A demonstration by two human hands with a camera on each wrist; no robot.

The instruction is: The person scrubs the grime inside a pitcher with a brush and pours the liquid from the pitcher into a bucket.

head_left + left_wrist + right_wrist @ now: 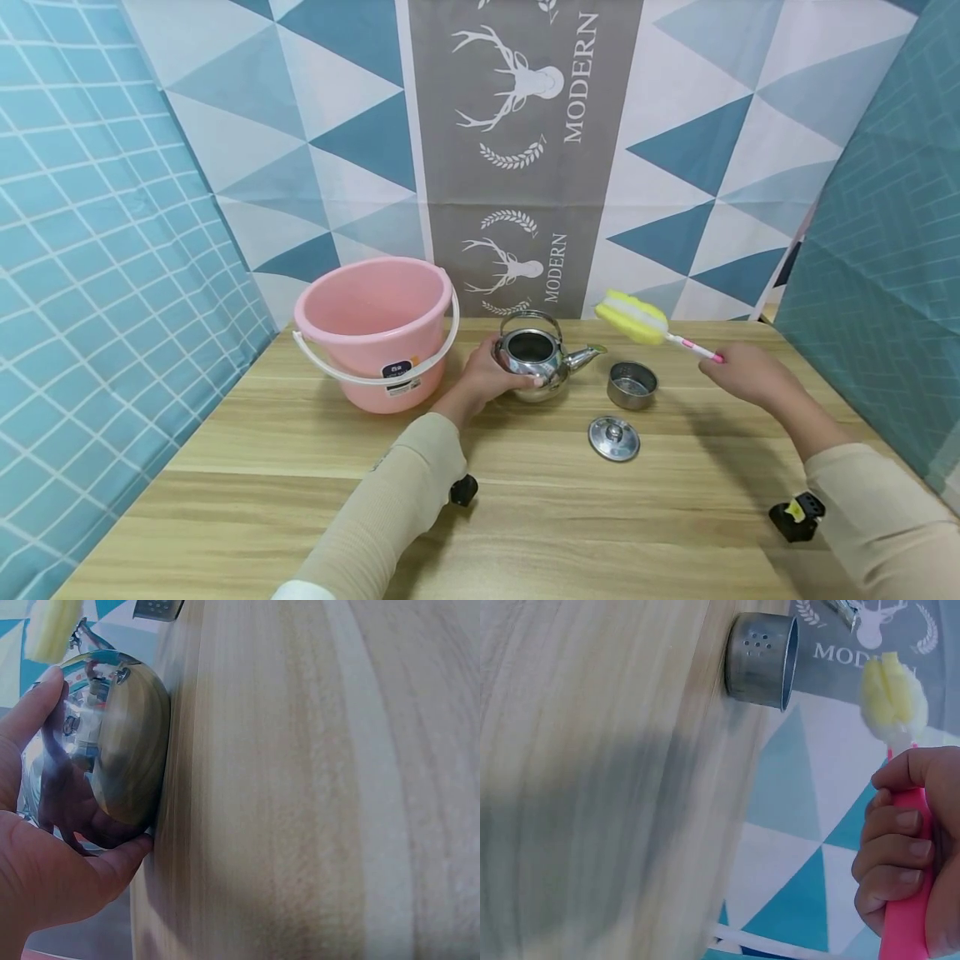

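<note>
A shiny metal teapot (551, 385) stands upright on the wooden table, lid off, its spout to the right and its hoop handle raised. My left hand (491, 373) grips its body from the left; in the left wrist view thumb and fingers spread around the polished side of the teapot (120, 750). My right hand (746, 375) holds a sponge bottle brush (633, 317) above the table, its yellow and white head toward the teapot. In the right wrist view the fingers (896, 855) curl round the pink handle (907, 922) of the brush.
A perforated metal strainer cup (632, 386) stands right of the teapot. In front of it lies the knobbed metal lid (614, 438). A pink bucket (375, 333) with a white handle stands to the left. Patterned cloth (517, 167) hangs behind the table.
</note>
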